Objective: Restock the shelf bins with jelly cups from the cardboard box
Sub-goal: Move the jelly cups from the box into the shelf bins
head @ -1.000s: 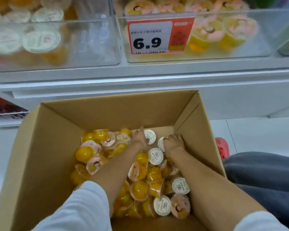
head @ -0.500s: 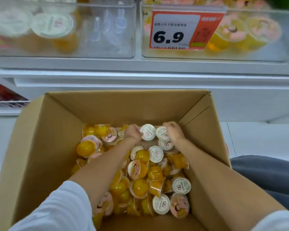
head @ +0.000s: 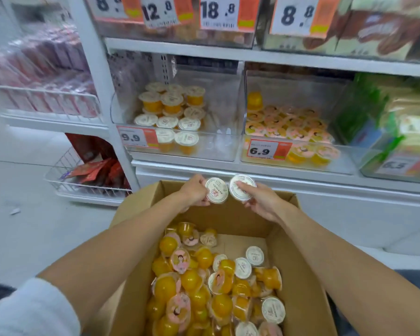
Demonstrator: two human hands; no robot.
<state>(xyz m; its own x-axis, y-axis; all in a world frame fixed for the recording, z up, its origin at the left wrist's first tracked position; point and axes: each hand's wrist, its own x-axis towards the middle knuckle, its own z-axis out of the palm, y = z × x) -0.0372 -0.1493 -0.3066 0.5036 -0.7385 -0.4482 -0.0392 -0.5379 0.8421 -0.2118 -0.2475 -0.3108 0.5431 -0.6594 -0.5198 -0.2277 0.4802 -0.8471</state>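
White-lidded jelly cups: we are gripping one in the left hand and one in the right hand, fingers curled round each, lids facing us, above the far wall of the cardboard box. Matching clear bin is sitting beyond the box, upward-left; left hand is lying nearer, we judge. White shelf is running between them.

Head camera looks forward and down, close above the cardboard box.

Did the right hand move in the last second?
Yes. The right hand rose from among the loose cups inside the cardboard box to its far rim, gripping a white-lidded jelly cup.
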